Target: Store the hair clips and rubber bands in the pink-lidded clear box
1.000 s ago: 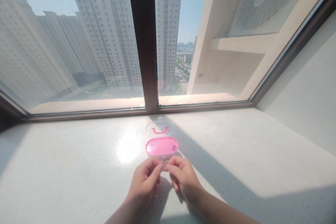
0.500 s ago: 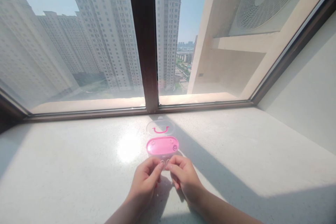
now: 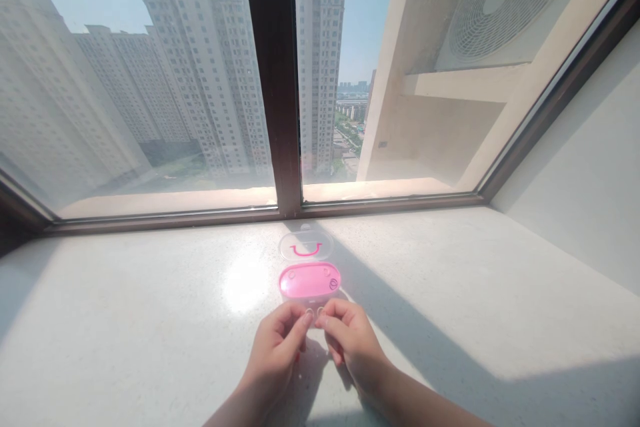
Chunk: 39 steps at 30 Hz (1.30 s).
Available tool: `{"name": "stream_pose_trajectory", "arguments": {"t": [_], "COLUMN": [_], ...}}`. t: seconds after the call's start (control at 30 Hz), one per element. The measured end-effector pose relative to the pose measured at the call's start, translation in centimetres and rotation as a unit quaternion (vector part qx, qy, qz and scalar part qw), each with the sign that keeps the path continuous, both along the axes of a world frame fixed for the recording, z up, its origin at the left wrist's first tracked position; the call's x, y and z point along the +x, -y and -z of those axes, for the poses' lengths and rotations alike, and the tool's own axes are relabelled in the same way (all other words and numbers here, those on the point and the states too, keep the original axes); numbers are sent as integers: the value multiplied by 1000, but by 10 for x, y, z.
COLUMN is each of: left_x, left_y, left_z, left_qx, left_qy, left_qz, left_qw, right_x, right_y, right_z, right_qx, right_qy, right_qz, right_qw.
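My left hand point(image 3: 281, 339) is closed in a pinch on a small pale ring point(image 3: 309, 311). Just beside it, my right hand point(image 3: 354, 340) pinches a second small ring point(image 3: 321, 311) of the same look. The fingertips of both hands almost meet, thumbs toward me. Right beyond them stands an oval plastic box with a pink tray point(image 3: 307, 281) in its top. Faint loops show on the tray, and a dark little coil point(image 3: 333, 284) lies at its right end. What the rings are made of is too small to tell.
Behind the box is its clear lid point(image 3: 306, 247) with a pink handle. Everything rests on a pale speckled windowsill point(image 3: 160, 340), partly in shadow. A brown window frame point(image 3: 285, 100) rises at the back, and a white wall point(image 3: 580, 153) stands at the right.
Both hands keep their pinch on the rings in nearly the same place. The whole view has shifted very slightly.
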State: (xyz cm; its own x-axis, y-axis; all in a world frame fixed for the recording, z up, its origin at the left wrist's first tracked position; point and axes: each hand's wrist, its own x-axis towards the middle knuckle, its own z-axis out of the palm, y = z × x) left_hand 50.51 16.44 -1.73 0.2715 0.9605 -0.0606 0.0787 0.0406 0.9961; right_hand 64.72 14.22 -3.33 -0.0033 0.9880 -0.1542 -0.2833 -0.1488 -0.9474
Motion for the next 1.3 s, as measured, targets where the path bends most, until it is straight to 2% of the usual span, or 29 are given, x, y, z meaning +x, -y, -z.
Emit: {"name": "stream_pose_trajectory", "arguments": {"t": [1.3], "left_x": [2], "left_y": [2], "left_z": [2], "left_qx": [12], "left_qy": [6], "left_qz": [-22], "left_qw": [1000], "right_x": [-2], "right_y": [-2], "right_z": [-2], "right_qx": [-9], "right_qy": [5], "right_qz": [-2], "right_qw": [1000]}}
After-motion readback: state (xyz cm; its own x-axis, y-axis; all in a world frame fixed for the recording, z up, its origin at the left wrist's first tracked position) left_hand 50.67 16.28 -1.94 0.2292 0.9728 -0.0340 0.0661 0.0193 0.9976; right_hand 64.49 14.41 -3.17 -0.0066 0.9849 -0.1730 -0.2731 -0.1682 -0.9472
